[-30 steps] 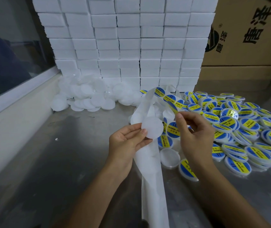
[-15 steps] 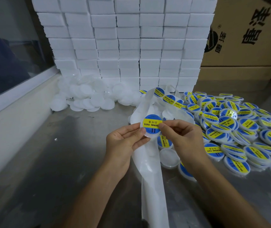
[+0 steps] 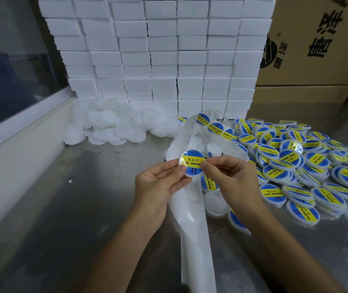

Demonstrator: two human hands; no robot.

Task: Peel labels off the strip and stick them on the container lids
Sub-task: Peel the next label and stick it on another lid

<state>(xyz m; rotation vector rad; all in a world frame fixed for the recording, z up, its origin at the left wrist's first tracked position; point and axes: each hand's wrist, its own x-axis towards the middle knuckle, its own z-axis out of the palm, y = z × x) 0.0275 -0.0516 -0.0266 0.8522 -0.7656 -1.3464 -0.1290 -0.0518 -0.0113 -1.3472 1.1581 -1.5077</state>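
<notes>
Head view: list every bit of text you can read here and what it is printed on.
"SOLDERING PASTE", "II": label on the lid held between left hand and right hand; its Chinese line is too small to read.
"SOLDERING PASTE": labels on the strip and the labelled lids.
Large Chinese characters and a logo on the cardboard box: cut off, unreadable.

Both forearms are bare to the frame's edge, no sleeves, each hand [image 3: 160, 180] ringless.
</notes>
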